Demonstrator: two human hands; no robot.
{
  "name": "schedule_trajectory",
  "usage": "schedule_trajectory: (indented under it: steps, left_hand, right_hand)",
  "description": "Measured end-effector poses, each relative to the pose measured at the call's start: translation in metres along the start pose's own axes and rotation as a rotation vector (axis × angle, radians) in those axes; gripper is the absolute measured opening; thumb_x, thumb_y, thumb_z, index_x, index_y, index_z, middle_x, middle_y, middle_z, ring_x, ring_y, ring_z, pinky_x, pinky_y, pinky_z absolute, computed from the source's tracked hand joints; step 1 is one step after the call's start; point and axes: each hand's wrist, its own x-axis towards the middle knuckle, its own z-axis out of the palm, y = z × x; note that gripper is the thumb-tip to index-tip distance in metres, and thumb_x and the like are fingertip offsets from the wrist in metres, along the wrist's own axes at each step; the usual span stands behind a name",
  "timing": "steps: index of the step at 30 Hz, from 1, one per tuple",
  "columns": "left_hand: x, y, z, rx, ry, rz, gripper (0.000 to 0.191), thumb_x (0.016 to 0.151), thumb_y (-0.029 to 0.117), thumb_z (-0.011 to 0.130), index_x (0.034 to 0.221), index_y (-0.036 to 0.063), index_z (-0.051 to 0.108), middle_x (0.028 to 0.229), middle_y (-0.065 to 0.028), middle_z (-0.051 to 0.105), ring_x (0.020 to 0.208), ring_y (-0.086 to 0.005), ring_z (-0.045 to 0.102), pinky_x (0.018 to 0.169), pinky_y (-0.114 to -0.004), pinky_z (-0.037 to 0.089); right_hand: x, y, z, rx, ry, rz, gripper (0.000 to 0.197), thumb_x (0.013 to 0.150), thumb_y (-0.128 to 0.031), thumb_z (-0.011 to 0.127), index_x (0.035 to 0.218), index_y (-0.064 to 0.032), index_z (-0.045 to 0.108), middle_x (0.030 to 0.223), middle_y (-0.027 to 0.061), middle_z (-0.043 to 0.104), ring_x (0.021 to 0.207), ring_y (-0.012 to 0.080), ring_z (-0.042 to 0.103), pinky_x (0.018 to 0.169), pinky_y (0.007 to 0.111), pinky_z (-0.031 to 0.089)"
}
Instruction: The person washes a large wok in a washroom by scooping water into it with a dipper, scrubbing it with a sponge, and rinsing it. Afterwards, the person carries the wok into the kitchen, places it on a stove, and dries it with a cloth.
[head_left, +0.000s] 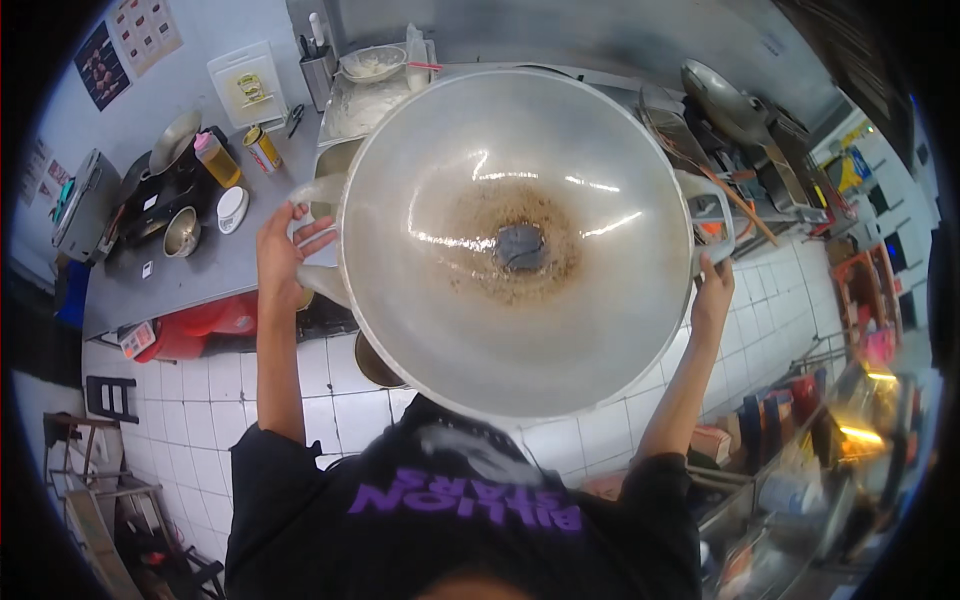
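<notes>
A large metal wok (517, 352) with two loop handles is held up in front of my chest, its wide bowl facing the camera. Brown stains ring its centre, where a small dark patch with wet-looking shine lies. At its left side my left hand (289, 247) is at the loop handle, thumb and fingers spread around it. On the other side my right hand (712, 289) grips the lower part of the right loop handle from below. The wok hides part of the counter and floor behind it.
A grey counter (292, 176) runs along the left, bearing an oil bottle (217, 161), a white kitchen scale (233, 208), a small metal bowl (181, 232) and a can (262, 148). A floury tray (360, 109) stands behind the wok. Another wok (720, 97) sits at the back right, near shelving.
</notes>
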Motion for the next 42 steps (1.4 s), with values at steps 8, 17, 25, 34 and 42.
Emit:
schedule_trajectory:
  steps: [8, 17, 25, 34, 42]
  left_hand:
    - [0.115, -0.018, 0.090, -0.058, 0.107, 0.087, 0.023, 0.088, 0.021, 0.041, 0.088, -0.0017, 0.045, 0.087, -0.0068, 0.048, 0.082, -0.0216, 0.057, 0.067, -0.036, 0.055]
    - [0.301, -0.067, 0.178, -0.023, 0.156, 0.133, 0.023, 0.085, 0.020, 0.043, 0.086, -0.0020, 0.047, 0.084, -0.0097, 0.049, 0.073, -0.0210, 0.057, 0.062, -0.034, 0.054]
    - [0.397, -0.106, 0.257, -0.010, 0.167, 0.121, 0.026, 0.084, 0.021, 0.044, 0.085, -0.0046, 0.048, 0.080, -0.0096, 0.048, 0.070, -0.0200, 0.057, 0.060, -0.033, 0.053]
    - [0.424, -0.131, 0.291, -0.005, 0.263, 0.062, 0.020, 0.083, 0.018, 0.042, 0.083, -0.0010, 0.046, 0.080, -0.0077, 0.045, 0.068, -0.0195, 0.056, 0.056, -0.035, 0.053]
    - [0.412, -0.131, 0.312, -0.041, 0.253, 0.009, 0.020, 0.081, 0.013, 0.040, 0.085, -0.0062, 0.044, 0.079, -0.0128, 0.047, 0.067, -0.0241, 0.057, 0.055, -0.037, 0.054]
  right_hand:
    - [0.228, 0.028, 0.080, 0.037, -0.206, -0.121, 0.035, 0.081, -0.009, 0.055, 0.114, 0.0022, 0.048, 0.107, 0.0078, 0.055, 0.096, 0.0147, 0.048, 0.083, 0.025, 0.034]
    - [0.409, 0.044, 0.165, 0.020, -0.284, -0.098, 0.036, 0.082, -0.010, 0.056, 0.114, 0.0007, 0.046, 0.106, 0.0057, 0.053, 0.093, 0.0155, 0.050, 0.080, 0.028, 0.038]
    - [0.568, 0.102, 0.209, -0.110, -0.335, -0.039, 0.040, 0.081, -0.014, 0.056, 0.118, -0.0030, 0.045, 0.111, 0.0051, 0.051, 0.096, 0.0169, 0.049, 0.080, 0.030, 0.037]
    - [0.667, 0.174, 0.268, -0.117, -0.462, 0.060, 0.033, 0.080, -0.016, 0.057, 0.111, -0.0086, 0.049, 0.106, 0.0021, 0.049, 0.088, 0.0150, 0.047, 0.073, 0.030, 0.037]
    - [0.727, 0.212, 0.260, -0.197, -0.446, 0.263, 0.015, 0.079, -0.013, 0.057, 0.090, -0.0052, 0.050, 0.072, 0.0015, 0.045, 0.066, 0.0120, 0.043, 0.061, 0.028, 0.039]
